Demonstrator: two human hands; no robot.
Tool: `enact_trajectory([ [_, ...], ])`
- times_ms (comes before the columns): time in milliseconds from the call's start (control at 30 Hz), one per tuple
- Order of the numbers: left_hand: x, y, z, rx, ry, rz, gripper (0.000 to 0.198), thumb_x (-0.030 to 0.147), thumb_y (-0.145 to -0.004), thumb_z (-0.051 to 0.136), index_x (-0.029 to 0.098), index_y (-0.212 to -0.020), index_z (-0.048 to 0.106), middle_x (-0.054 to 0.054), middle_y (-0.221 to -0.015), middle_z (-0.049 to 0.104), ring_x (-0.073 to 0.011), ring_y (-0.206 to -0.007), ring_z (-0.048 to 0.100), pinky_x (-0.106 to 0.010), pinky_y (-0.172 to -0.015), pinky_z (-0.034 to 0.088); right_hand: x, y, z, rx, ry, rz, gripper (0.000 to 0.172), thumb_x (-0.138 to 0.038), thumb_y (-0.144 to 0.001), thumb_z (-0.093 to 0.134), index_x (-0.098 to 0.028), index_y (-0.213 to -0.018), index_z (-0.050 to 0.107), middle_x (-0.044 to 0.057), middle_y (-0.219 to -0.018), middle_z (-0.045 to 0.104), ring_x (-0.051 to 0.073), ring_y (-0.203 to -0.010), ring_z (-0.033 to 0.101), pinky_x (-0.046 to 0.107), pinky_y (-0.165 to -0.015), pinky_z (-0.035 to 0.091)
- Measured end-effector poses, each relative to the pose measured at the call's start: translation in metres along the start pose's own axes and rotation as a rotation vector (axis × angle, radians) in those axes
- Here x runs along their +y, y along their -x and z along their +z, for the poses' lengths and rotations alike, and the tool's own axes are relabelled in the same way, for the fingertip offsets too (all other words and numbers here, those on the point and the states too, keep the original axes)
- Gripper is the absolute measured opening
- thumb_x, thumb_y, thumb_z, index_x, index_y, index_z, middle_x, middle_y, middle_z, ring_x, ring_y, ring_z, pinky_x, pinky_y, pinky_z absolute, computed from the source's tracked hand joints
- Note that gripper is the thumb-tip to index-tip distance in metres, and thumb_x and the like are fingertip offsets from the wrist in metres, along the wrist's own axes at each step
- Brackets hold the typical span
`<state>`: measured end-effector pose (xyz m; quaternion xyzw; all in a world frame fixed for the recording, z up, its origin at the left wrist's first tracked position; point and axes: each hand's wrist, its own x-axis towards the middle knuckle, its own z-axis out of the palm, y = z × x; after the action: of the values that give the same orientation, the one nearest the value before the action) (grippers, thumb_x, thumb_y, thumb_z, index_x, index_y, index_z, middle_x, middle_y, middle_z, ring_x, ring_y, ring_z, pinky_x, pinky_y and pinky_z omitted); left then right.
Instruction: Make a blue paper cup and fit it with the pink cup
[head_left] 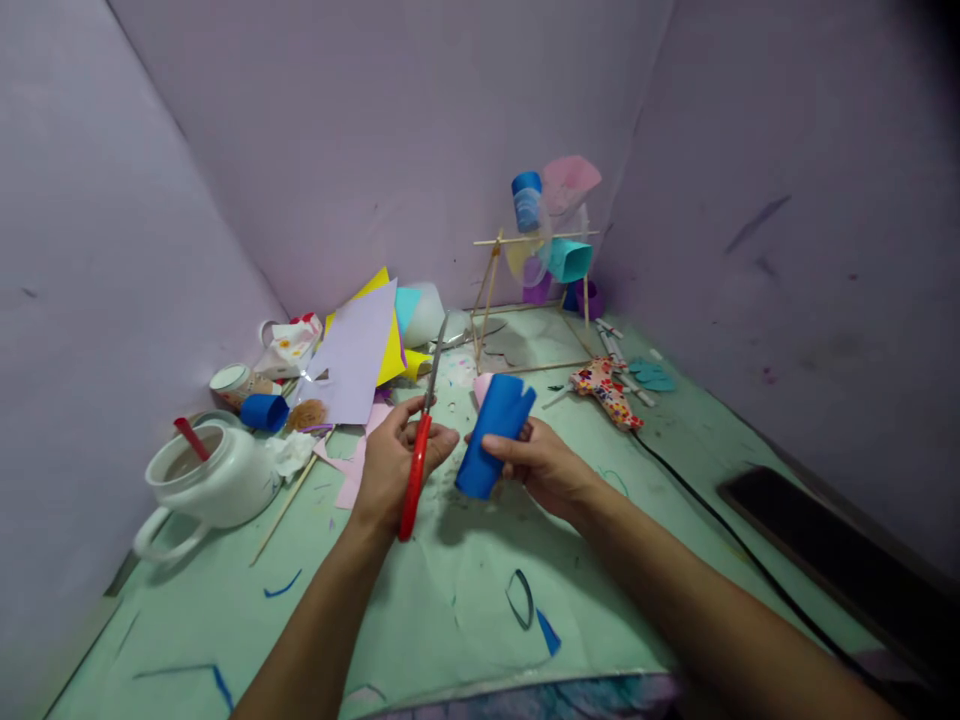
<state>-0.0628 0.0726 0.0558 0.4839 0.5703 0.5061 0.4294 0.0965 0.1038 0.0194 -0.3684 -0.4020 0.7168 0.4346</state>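
L hand (394,460) half-curled, gripping red scissors (416,480), blades up. R hand (544,465) pinches blue tube (491,440), tilted, between hands above table (427,610). Tube's notched up top, so cutting's prob. part done; can't tell what's left. Blue scrap (549,633) nearer; wheel (533,262) w/ cups (568,261) behind.

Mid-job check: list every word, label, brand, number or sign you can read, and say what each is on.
No readable text anywhere in view.
Paper cup: printed pattern, too small to tell whether it includes lettering.
Blue cup on the stick frame: pale marks, too blurred to read.
White markers: too small to make out any print.
Red scissors and held blue tube: no lettering visible.
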Motion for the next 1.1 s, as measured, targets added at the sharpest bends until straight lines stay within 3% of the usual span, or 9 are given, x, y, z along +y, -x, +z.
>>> enact_trajectory([
  [133, -0.001, 0.003, 0.007, -0.052, 0.033, -0.036, 0.057, 0.030, -0.052, 0.080, 0.015, -0.101, 0.056, 0.000, -0.071, 0.066, -0.0133, -0.058, 0.059, -0.023, -0.052, 0.046, -0.003, 0.001, 0.002, 0.120, -0.225, -0.096, 0.043, -0.029, -0.050, 0.082, -0.020, -0.087, 0.062, 0.004, -0.093, 0.068, 0.025, -0.092, 0.063, 0.036, -0.078, 0.051],
  [333, -0.005, 0.006, 0.015, 0.036, 0.066, 0.016, 0.054, 0.029, -0.053, 0.078, 0.017, -0.099, 0.054, 0.003, -0.067, 0.064, -0.0158, -0.064, 0.061, -0.026, -0.060, 0.050, 0.001, 0.003, 0.000, 0.085, -0.126, -0.162, 0.052, -0.037, -0.055, 0.078, -0.018, -0.099, 0.059, 0.010, -0.103, 0.066, 0.031, -0.101, 0.060, 0.044, -0.087, 0.047],
  [467, -0.001, 0.002, 0.007, 0.031, -0.039, 0.016, 0.052, 0.026, -0.052, 0.076, 0.016, -0.097, 0.054, 0.001, -0.067, 0.064, -0.0186, -0.067, 0.063, -0.029, -0.061, 0.050, -0.020, 0.007, -0.023, 0.361, 0.425, -0.707, 0.070, -0.039, -0.061, 0.076, -0.024, -0.123, 0.047, 0.011, -0.131, 0.050, 0.030, -0.120, 0.047, 0.046, -0.099, 0.037],
  [500, -0.001, 0.001, 0.005, 0.012, -0.086, 0.025, 0.051, 0.025, -0.052, 0.076, 0.017, -0.097, 0.054, 0.000, -0.069, 0.065, -0.0194, -0.068, 0.063, -0.029, -0.061, 0.051, -0.026, 0.009, -0.028, 0.360, 0.636, -0.822, 0.070, -0.037, -0.060, 0.078, -0.025, -0.123, 0.048, 0.010, -0.133, 0.049, 0.030, -0.123, 0.043, 0.046, -0.102, 0.033],
  [567, -0.001, 0.001, 0.004, -0.045, -0.184, 0.064, 0.047, 0.022, -0.053, 0.075, 0.018, -0.096, 0.056, -0.001, -0.075, 0.066, -0.0202, -0.072, 0.064, -0.030, -0.065, 0.051, -0.036, 0.014, -0.033, 0.197, 1.000, -0.911, 0.059, -0.037, -0.060, 0.078, -0.025, -0.114, 0.058, 0.009, -0.120, 0.060, 0.031, -0.118, 0.047, 0.048, -0.103, 0.028],
  [700, -0.006, 0.007, 0.010, -0.161, -0.296, 0.137, 0.040, 0.016, -0.059, 0.071, 0.021, -0.096, 0.058, -0.001, -0.086, 0.067, -0.0189, -0.079, 0.064, -0.029, -0.071, 0.051, -0.037, 0.021, -0.027, -0.147, 1.327, -0.757, 0.043, -0.045, -0.066, 0.073, -0.023, -0.103, 0.067, 0.008, -0.094, 0.070, 0.030, -0.095, 0.061, 0.048, -0.097, 0.030],
  [800, -0.010, 0.010, 0.013, -0.195, -0.309, 0.160, 0.038, 0.018, -0.062, 0.070, 0.022, -0.097, 0.056, -0.001, -0.087, 0.067, -0.0180, -0.077, 0.064, -0.027, -0.069, 0.051, -0.031, 0.021, -0.022, -0.236, 1.341, -0.623, 0.034, -0.042, -0.073, 0.067, -0.023, -0.101, 0.069, 0.006, -0.082, 0.071, 0.024, -0.078, 0.063, 0.037, -0.077, 0.042],
  [900, -0.010, 0.010, 0.010, -0.164, -0.326, 0.193, 0.038, 0.025, -0.066, 0.070, 0.022, -0.099, 0.054, 0.000, -0.083, 0.066, -0.0177, -0.075, 0.064, -0.027, -0.067, 0.050, -0.029, 0.018, -0.024, -0.197, 1.180, -0.489, 0.029, -0.041, -0.076, 0.065, -0.024, -0.098, 0.070, 0.003, -0.080, 0.071, 0.021, -0.070, 0.063, 0.030, -0.064, 0.043],
  [1100, -0.007, 0.007, -0.002, -0.111, -0.598, 0.324, 0.018, 0.035, -0.083, 0.049, 0.024, -0.097, 0.049, 0.002, -0.065, 0.058, -0.0166, -0.055, 0.057, -0.027, -0.055, 0.044, -0.037, 0.008, -0.035, 0.028, 0.649, -0.345, 0.038, -0.041, -0.075, 0.063, -0.018, -0.104, 0.067, 0.004, -0.091, 0.069, 0.020, -0.078, 0.062, 0.030, -0.068, 0.047],
])
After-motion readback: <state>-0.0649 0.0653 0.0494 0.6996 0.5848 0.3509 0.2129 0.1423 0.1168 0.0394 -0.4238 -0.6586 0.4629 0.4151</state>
